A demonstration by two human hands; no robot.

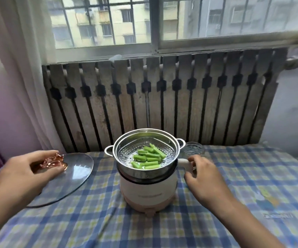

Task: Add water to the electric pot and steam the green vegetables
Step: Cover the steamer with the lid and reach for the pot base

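A small white electric pot with a pale pink base (149, 193) is seen at the middle of a blue, white and yellow checked tablecloth (234, 185). A perforated stainless steel steamer basket with two loop handles (119, 149) is seated in its mouth, uncovered. Cut green vegetable stalks (149, 156) are laid across the basket floor. A round glass lid with a rose-gold knob (76, 176) is held tilted at the pot's left, its knob gripped by the left hand (28, 174). The pot's white side handle (184, 163) is gripped by the right hand (205, 178). A small clear glass dish (193, 148) is noted just behind that hand. A slatted wooden radiator cover (162, 97) and a barred window (162, 20) are seen behind.
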